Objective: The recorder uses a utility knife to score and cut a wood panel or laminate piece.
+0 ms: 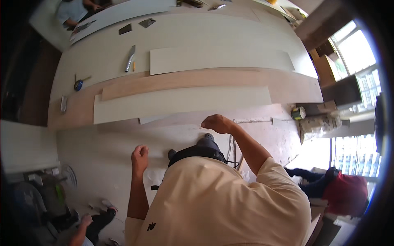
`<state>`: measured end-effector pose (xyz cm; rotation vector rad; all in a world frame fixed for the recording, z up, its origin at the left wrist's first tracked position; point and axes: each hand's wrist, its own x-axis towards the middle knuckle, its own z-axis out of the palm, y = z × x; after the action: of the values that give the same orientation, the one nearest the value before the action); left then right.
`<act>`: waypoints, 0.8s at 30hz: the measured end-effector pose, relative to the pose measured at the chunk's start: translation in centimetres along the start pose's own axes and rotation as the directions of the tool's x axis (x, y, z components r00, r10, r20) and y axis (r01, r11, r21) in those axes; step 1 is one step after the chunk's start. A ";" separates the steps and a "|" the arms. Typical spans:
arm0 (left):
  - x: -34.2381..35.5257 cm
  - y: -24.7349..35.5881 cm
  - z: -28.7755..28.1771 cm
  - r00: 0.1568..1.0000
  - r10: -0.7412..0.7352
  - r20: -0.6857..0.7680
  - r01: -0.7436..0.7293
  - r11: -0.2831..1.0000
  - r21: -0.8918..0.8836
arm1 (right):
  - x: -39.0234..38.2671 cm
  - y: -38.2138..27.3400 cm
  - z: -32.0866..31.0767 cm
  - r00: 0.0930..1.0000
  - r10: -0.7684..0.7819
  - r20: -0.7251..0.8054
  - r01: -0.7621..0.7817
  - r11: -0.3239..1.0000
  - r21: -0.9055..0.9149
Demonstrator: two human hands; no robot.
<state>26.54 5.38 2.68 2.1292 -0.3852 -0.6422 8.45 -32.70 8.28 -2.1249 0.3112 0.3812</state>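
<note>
My left hand (140, 158) hangs in the air over the floor, left of my body, its fingers curled in and nothing showing in them. Ahead of me, my right hand (217, 124) is bent inward with its fingers drawn together just short of the worktable's near edge. Whatever may be between those fingertips is hidden. Closest to it is a long white panel strip (180, 103) lying along the near side of the table. Behind that strip runs a narrow wood-toned board (184, 81), and farther back lies another white panel (221, 59).
On the table lie a utility knife (131, 58), a yellow pencil (134, 66), a blue tape measure (78, 85) and dark sample pieces (125, 29). A can (298, 113) and a sack (320, 126) stand at right. Other people are at far left, lower left and right (347, 192).
</note>
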 end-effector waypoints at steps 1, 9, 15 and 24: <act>1.2 1.0 -0.9 0.998 0.028 0.050 -0.028 1.000 0.007 | -1.0 -0.5 0.1 0.990 0.093 -0.107 -0.082 0.991 0.102; 12.2 11.9 -1.0 0.899 0.388 0.203 -0.433 0.857 0.280 | -3.8 1.5 -0.4 0.882 0.184 -0.435 -0.093 0.971 0.221; 19.4 15.5 1.9 0.809 0.479 0.342 -0.587 0.623 0.516 | 0.5 4.6 -3.9 0.691 0.143 -0.708 -0.181 0.983 0.022; 24.9 13.6 2.6 0.872 0.305 0.383 -0.488 0.612 0.623 | 11.7 5.2 -5.9 0.722 0.099 -0.685 -0.334 0.916 -0.220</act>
<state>44.91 -16.34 4.74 2.5366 -1.4120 -0.5252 18.21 -41.32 2.95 -2.5110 0.9861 -0.2443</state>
